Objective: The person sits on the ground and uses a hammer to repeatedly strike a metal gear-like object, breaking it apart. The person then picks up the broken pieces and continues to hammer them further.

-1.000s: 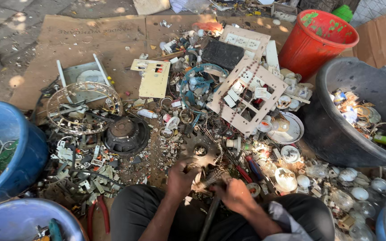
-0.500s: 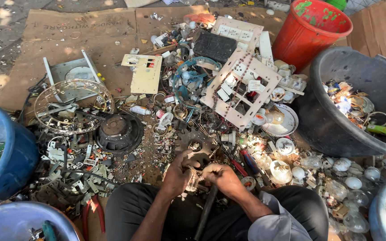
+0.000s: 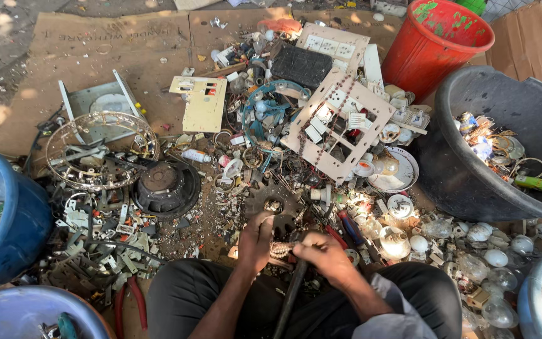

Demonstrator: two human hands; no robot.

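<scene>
the left hand [image 3: 255, 242] and right hand [image 3: 322, 256] were both clamped on a small ribbed metal part [image 3: 281, 249] above the lap, a dark rod [image 3: 291, 295] beneath. it looked not yet taken apart; much scrap [image 3: 246, 169] lay unsorted beside the black tub [image 3: 472, 182].

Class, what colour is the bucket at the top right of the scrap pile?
Red, with green smears on its inner wall: the bucket, seen in the head view.

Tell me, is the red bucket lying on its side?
No, the red bucket stands upright at the top right, its round open mouth facing up, beside the big dark tub.
</scene>
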